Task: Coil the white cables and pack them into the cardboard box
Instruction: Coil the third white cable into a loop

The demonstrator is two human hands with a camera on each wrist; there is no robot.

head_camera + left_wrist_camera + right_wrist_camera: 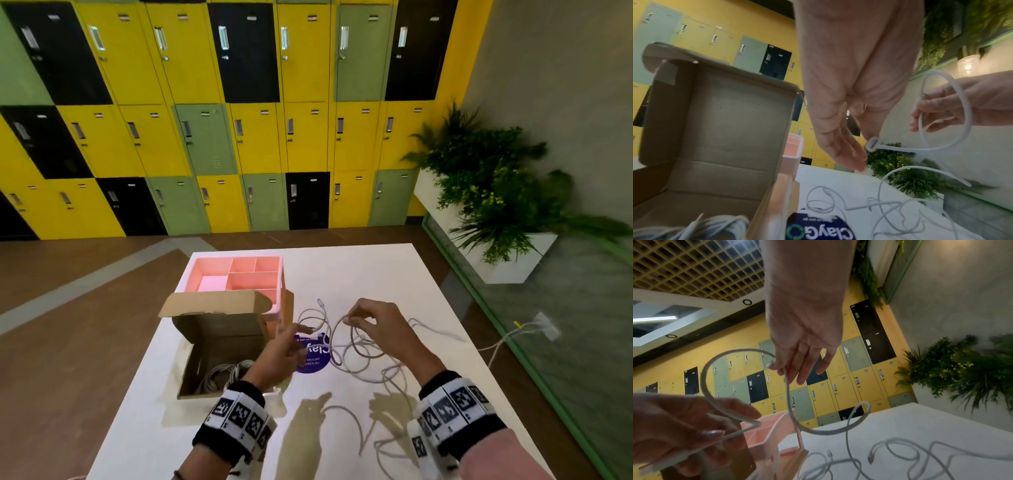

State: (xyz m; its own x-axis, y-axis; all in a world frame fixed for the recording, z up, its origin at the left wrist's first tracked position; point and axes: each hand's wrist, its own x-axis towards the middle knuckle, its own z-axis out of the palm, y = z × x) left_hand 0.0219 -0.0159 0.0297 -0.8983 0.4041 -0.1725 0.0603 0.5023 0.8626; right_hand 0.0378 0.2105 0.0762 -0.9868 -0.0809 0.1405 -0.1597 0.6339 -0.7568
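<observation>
Both hands up over table [376, 274]: your right hand [378, 325] pinches white cable [337, 342] into first loop, your left hand [286, 353] grips its plug end. Cardboard box [219, 329] open at your left, coiled cables [222, 375] already inside. Rest of cable trails tangled on table — pull now, knots likely tighten. Small connector [320, 302] may snag neighbouring strands.
</observation>
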